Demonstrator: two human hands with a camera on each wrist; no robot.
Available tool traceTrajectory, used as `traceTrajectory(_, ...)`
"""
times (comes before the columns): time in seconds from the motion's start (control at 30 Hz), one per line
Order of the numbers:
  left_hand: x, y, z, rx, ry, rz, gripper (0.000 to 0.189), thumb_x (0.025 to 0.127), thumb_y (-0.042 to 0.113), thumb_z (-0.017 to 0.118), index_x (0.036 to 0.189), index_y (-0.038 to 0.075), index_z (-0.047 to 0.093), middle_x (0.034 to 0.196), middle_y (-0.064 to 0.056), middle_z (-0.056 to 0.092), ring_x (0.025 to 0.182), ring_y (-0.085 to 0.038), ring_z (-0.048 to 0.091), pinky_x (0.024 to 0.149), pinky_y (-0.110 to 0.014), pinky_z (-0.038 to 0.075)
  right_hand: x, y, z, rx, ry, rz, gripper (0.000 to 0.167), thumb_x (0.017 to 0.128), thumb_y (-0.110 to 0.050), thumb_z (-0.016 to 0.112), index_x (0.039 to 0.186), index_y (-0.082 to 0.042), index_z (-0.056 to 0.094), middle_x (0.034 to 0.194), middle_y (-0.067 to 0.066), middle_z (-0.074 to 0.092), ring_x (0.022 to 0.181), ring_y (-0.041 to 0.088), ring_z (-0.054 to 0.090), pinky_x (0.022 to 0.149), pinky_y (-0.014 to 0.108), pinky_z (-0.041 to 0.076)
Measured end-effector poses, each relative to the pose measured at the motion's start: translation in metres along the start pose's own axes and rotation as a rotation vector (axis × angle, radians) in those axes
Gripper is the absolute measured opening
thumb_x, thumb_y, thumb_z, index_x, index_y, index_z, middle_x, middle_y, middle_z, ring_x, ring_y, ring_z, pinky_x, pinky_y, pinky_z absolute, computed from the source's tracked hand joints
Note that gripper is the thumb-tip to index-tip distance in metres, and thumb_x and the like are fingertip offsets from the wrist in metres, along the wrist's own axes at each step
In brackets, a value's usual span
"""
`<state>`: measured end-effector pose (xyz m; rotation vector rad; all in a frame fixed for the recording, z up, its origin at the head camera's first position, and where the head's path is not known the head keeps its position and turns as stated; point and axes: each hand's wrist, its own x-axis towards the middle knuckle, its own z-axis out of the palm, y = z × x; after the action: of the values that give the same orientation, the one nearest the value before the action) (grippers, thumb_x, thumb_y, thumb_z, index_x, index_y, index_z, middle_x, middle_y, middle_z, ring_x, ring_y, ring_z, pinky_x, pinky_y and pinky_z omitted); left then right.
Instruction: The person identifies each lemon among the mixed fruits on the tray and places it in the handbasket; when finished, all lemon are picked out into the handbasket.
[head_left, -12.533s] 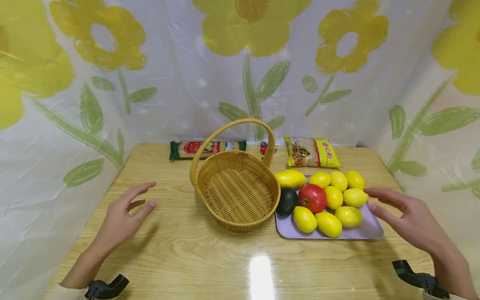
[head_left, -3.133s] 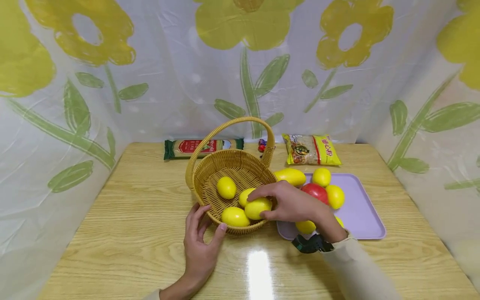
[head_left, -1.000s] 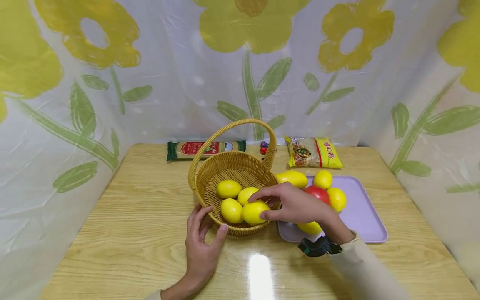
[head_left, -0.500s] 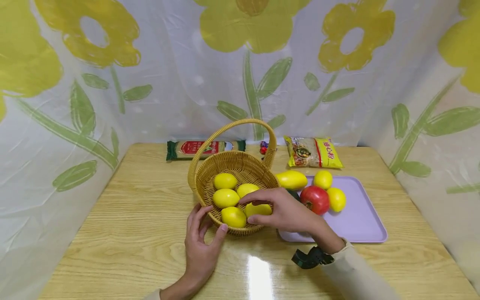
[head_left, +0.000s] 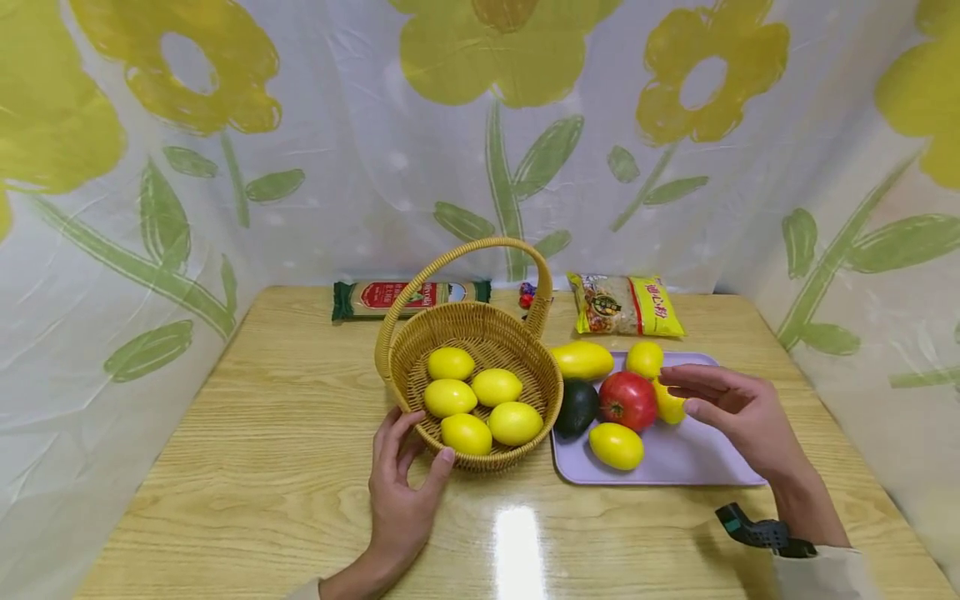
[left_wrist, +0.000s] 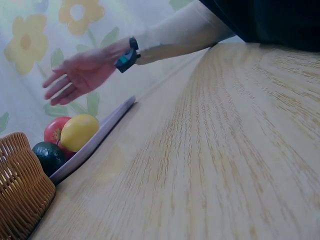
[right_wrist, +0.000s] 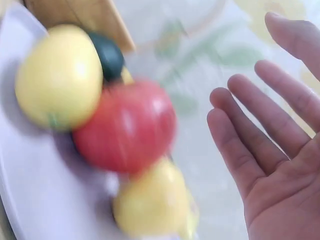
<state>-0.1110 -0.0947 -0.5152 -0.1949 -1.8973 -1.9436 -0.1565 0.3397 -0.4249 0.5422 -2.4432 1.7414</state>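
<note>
A wicker basket (head_left: 480, 333) stands mid-table with several lemons (head_left: 450, 397) inside. My left hand (head_left: 405, 492) holds its front left side, index fingertip and thumb at the rim. The left wrist view shows the basket wall (left_wrist: 22, 185), but not that hand. Over the right part of the lilac tray (head_left: 697, 462), my right hand (head_left: 750, 417) is spread with nothing in it, overlapping a lemon (head_left: 667, 406). The tray also bears a pomegranate (head_left: 628, 401), a dark avocado (head_left: 577, 408), a long yellow mango-like fruit (head_left: 582, 360) and two more lemons (head_left: 616, 447).
A green-ended noodle packet (head_left: 405, 297) lies behind the basket. Small red and purple wrapped pieces (head_left: 527, 294) are near the handle's right foot. Farther right is a yellow food bag (head_left: 626, 305). A flowered curtain (head_left: 345, 167) encloses the table's back and sides.
Lemons have passed from the tray into the basket, and the left hand has come to its rim. Within the last half second my right hand let go of a lemon there and moved right.
</note>
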Motion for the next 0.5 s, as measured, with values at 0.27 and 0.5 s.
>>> traceTrajectory(0.27,0.001,0.0,0.0,0.006,-0.001,0.002,0.058,0.095,-0.006,0.078,0.149,-0.007,0.055,0.17,-0.027,0.029,0.149,-0.037,0.046,0.121,-0.022,0.049,-0.01,0.034,-0.023,-0.037,0.163,0.074,0.037,0.102,0.004,0.073,0.138,0.012,0.067,0.129,-0.002,0.081,0.119,0.007,0.074,0.096,0.015,0.061)
traceTrajectory(0.5,0.001,-0.001,0.0,0.007,-0.003,-0.003,0.058,0.096,-0.005,0.078,0.149,-0.007,0.054,0.171,-0.027,0.028,0.15,-0.038,0.044,0.122,-0.021,0.048,-0.003,0.051,-0.01,-0.384,0.181,0.208,0.049,0.1,-0.029,0.084,0.14,-0.003,0.073,0.136,0.02,0.075,0.111,-0.008,0.068,0.09,0.001,0.053)
